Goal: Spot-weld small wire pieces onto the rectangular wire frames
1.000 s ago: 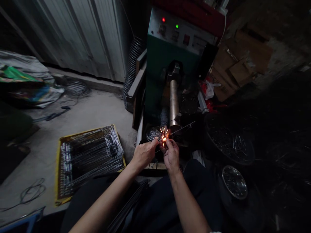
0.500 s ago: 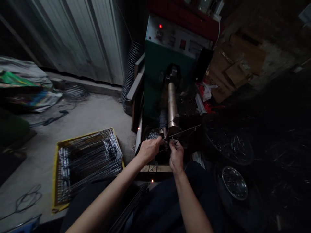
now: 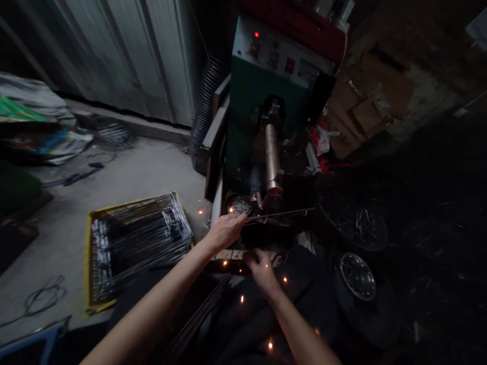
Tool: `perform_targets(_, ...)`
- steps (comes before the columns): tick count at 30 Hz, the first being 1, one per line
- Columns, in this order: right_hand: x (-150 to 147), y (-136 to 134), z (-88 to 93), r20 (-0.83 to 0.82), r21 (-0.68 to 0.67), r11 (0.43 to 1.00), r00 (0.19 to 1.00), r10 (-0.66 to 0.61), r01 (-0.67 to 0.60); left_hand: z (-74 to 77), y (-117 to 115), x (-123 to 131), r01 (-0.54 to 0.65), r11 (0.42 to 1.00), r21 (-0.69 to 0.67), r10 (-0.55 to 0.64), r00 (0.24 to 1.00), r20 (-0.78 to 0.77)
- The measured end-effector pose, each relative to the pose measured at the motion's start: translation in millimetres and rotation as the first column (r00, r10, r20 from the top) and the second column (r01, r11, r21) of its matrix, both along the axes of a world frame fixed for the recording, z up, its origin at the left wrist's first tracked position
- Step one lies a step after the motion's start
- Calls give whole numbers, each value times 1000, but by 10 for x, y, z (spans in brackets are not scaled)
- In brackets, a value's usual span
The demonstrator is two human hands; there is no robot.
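The thin grey metal rod (image 3: 279, 214) lies nearly level under the brass cylinder tip (image 3: 273, 195) of the green machine (image 3: 251, 96), its long axis running left to right, free end toward the dark basin of metal pieces (image 3: 353, 223). The left hand (image 3: 225, 230) pinches its near end between its fingers. The right hand (image 3: 258, 266) hangs lower, fingers loosely curled, holding nothing I can see. Orange sparks (image 3: 241, 299) scattered over the lap could burn skin or cloth; a 1-handed hold might let the rod sag or twist.

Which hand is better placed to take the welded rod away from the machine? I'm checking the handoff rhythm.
The left hand: its fingers already pinch the thin metal rod at the electrode. The right hand sits low near the lap, off the rod.
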State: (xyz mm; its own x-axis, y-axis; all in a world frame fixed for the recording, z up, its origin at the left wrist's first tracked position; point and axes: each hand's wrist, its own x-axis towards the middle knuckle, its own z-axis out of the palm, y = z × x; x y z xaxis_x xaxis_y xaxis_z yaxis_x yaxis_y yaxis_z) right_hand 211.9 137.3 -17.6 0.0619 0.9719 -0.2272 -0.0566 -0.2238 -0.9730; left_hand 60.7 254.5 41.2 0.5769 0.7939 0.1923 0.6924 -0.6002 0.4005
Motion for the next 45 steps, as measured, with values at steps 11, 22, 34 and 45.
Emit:
perform_targets(11, -36, -655, 53, 443, -169, 731, 611, 656, -661, -265, -930, -2404, -763, 626, -162, 780, 603, 168)
perform_targets(22, 5, -659, 80, 563, -243, 752, 541, 624, -613, -1849, -857, -2943, -613, 73, -787, 948, -203, 247)
perform_targets(34, 203, -587, -64, 678, -252, 794, 485, 552, -553, -1477, -1338, -2748, -622, 296, -725, 946, 294, 134)
perform_targets(45, 271, -580, -188, 714, -351, 745, 354, 605, -567, -572, -2581, -1867, -160, 858, -488, 102, 984, -144)
